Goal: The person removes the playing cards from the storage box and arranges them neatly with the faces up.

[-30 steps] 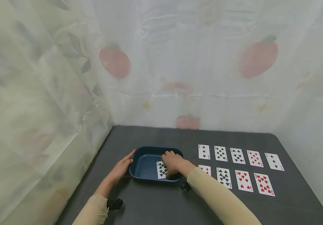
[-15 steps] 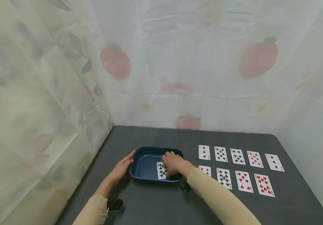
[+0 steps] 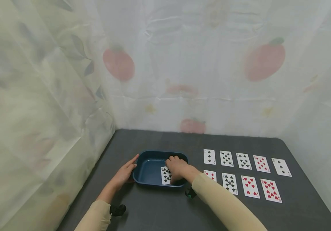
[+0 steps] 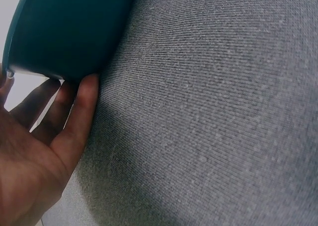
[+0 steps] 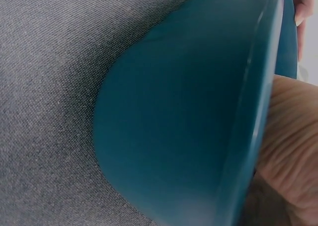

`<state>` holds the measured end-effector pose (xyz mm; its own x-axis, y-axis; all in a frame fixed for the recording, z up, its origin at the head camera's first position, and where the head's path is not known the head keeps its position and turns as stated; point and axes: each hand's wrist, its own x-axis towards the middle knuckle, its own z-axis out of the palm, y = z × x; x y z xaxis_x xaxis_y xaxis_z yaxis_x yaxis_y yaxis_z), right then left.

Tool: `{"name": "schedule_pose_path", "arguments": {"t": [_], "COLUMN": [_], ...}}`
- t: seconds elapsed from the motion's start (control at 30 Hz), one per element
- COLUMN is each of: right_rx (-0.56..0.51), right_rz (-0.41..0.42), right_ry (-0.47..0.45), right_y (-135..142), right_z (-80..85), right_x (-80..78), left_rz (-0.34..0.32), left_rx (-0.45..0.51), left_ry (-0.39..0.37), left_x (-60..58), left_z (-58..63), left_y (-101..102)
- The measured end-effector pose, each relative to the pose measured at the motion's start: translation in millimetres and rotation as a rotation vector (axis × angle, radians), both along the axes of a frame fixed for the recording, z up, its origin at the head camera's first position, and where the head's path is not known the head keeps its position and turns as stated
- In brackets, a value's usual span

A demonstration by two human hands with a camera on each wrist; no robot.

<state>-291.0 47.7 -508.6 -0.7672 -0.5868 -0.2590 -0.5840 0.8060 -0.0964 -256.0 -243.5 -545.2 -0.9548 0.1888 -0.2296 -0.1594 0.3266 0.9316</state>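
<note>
A blue rectangular tray (image 3: 148,175) lies on the dark tabletop, left of the laid-out cards. Inside it, towards the right, is a playing card of clubs (image 3: 165,175), its right part covered. My right hand (image 3: 178,168) reaches in over the tray's right side and grips the card, fingers curled down and thumb by the card's near edge; the fingertips are hidden. At the tray's left end, my left hand (image 3: 122,175) touches the outer wall. In the left wrist view, the extended fingers (image 4: 82,107) press against the tray's underside edge.
Several playing cards lie face up in two rows to the right, among them clubs (image 3: 227,158) and hearts (image 3: 271,191). My right sleeve (image 3: 223,199) partly covers a diamonds card (image 3: 210,174). Patterned curtains (image 3: 226,109) hang behind and at the sides.
</note>
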Motion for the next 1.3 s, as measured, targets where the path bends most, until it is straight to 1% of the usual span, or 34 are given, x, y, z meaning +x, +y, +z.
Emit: {"name": "schedule_pose_path", "arguments": {"t": [0.17,0.63,0.83,0.97,1.13,1.23,1.3], "right_rx": [0.011,-0.003,-0.010,-0.034,-0.074,-0.100,-0.128], "right_rz": [0.010,0.016,0.046,0.073,0.095,0.106,0.108], "right_ry": [0.011,-0.003,0.025,0.046,0.073,0.098,0.103], "right_y": [-1.6,0.5,1.4,3.8,12.8,20.4,25.6], "right_z": [1.8,3.8,1.8,1.7,6.6,13.2,20.4], "right_x": [1.5,2.7,3.2,5.6,6.6,4.7,3.9], "left_rz": [-0.002,0.004,0.003,0.007,0.009,0.014,0.020], "left_rx": [0.001,-0.006,-0.015,-0.011,-0.007,-0.009,-0.016], "left_ry": [0.003,0.011,0.015,0.010,0.002,0.002,0.002], "left_x": [0.5,1.4,1.1,1.4,2.3,2.8,3.3], "left_z": [1.4,3.2,1.4,0.8,1.8,2.6,3.2], "left_y": [0.2,0.9,1.3,2.1,3.3,3.1,2.6]}}
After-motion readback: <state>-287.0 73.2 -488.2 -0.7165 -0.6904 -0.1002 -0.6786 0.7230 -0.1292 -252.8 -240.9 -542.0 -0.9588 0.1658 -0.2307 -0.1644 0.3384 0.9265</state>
